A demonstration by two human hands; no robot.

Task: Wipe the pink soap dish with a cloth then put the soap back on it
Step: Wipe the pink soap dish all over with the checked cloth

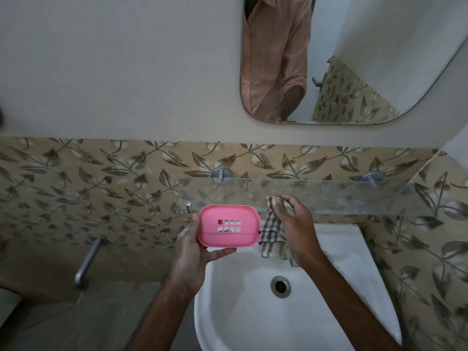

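Observation:
My left hand (192, 252) grips the pink soap dish (229, 226) by its left edge, thumb underneath, and holds it tilted toward me above the basin's left rim. The dish holds nothing; its drain slots show in the middle. To the right of the dish, my right hand (291, 221) holds a checked beige-and-grey cloth (272, 239) bunched in its fingers, with the rest hanging down toward the sink. Cloth and dish are nearly touching at the dish's right edge. No soap is in view.
A white washbasin (336, 295) with a metal drain (280, 286) lies below my hands. A glass shelf (354, 196) on metal brackets runs along the leaf-patterned tiled wall behind them. A mirror (354, 59) hangs above. A metal pipe (87, 262) sticks out at the lower left.

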